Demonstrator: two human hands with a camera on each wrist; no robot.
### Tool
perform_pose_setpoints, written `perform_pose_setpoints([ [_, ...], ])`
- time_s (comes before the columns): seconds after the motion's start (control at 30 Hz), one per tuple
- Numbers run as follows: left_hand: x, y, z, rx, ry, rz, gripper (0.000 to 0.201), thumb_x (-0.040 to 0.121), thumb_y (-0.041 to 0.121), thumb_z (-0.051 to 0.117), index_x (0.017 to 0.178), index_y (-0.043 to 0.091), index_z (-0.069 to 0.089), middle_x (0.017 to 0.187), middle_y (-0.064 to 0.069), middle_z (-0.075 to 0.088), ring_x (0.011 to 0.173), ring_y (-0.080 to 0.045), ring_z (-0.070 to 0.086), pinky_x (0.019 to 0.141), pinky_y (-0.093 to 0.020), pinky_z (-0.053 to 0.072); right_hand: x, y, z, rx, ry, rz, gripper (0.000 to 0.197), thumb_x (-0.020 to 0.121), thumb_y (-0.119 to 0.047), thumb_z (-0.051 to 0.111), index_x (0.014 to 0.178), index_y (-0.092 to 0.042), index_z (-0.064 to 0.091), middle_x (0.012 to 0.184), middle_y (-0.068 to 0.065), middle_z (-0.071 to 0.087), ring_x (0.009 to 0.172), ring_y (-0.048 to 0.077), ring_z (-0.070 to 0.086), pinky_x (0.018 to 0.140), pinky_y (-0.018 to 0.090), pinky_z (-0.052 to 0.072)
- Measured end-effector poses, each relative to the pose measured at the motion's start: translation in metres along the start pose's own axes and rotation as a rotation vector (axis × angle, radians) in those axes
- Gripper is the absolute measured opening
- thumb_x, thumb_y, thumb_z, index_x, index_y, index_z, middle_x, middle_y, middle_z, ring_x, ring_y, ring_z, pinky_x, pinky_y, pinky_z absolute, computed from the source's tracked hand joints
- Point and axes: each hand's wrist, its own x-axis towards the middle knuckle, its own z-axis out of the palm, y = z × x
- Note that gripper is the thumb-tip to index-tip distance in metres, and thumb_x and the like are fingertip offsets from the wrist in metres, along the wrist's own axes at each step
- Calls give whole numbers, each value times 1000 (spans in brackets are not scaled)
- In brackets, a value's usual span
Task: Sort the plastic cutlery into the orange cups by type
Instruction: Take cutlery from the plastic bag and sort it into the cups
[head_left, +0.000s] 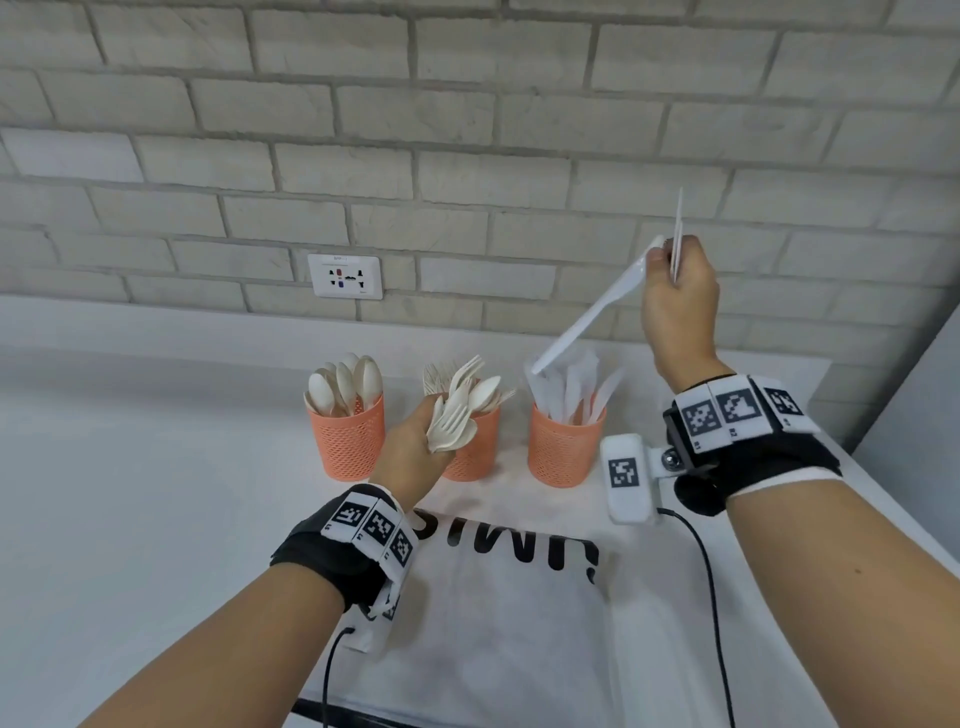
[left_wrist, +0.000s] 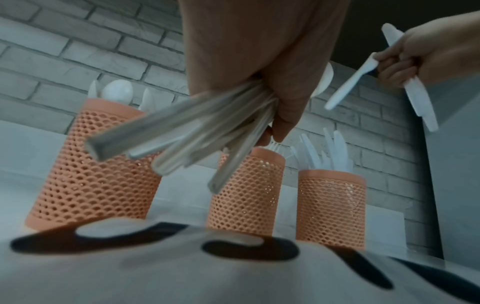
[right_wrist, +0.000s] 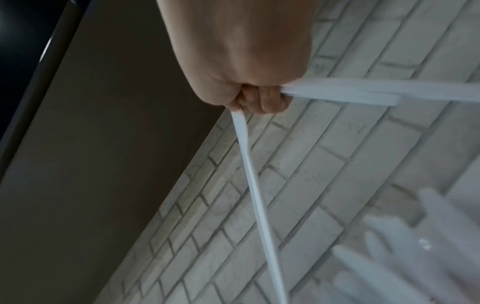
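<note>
Head view shows three orange mesh cups in a row on the table (head_left: 156, 493): the left cup (head_left: 347, 441) holds spoons, the middle cup (head_left: 475, 457) forks, the right cup (head_left: 563, 452) knives. The right hand (head_left: 678, 301) is clenched around white knives; one knife (head_left: 592, 317) slants down with its end just above the right cup, probably so it can drop in with its kind, while another knife (head_left: 677, 234) sticks up from the fist. The left hand (head_left: 415, 447) grips a bundle of forks and spoons (head_left: 462, 410) in front of the middle cup, likely kept as a supply for later picks. How many pieces that bundle holds is hard to tell; its handles blur in the left wrist view. The middle cup is partly hidden behind the left hand.
</note>
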Motion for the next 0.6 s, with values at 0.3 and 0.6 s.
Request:
perform_pose_setpoints([
  [0.3, 1, 17, 5, -191, -26, -124, 24, 84, 5, 60, 101, 19, 54, 74, 7, 57, 65, -6, 54, 57, -13, 45, -39, 45, 9, -452, -343, -183, 15, 95, -16, 48, 98, -4, 57, 72, 7, 53, 62, 24, 51, 50, 26, 32],
  [0.6, 6, 30, -2, -267, -93, -218, 6, 81, 4, 64, 85, 3, 60, 57, -6, 55, 51, -15, 54, 59, -28, 47, -46, 61, 21, -428, -636, 34, 19, 95, -28, 48, 89, -12, 56, 73, 7, 59, 66, 25, 56, 59, 31, 42],
])
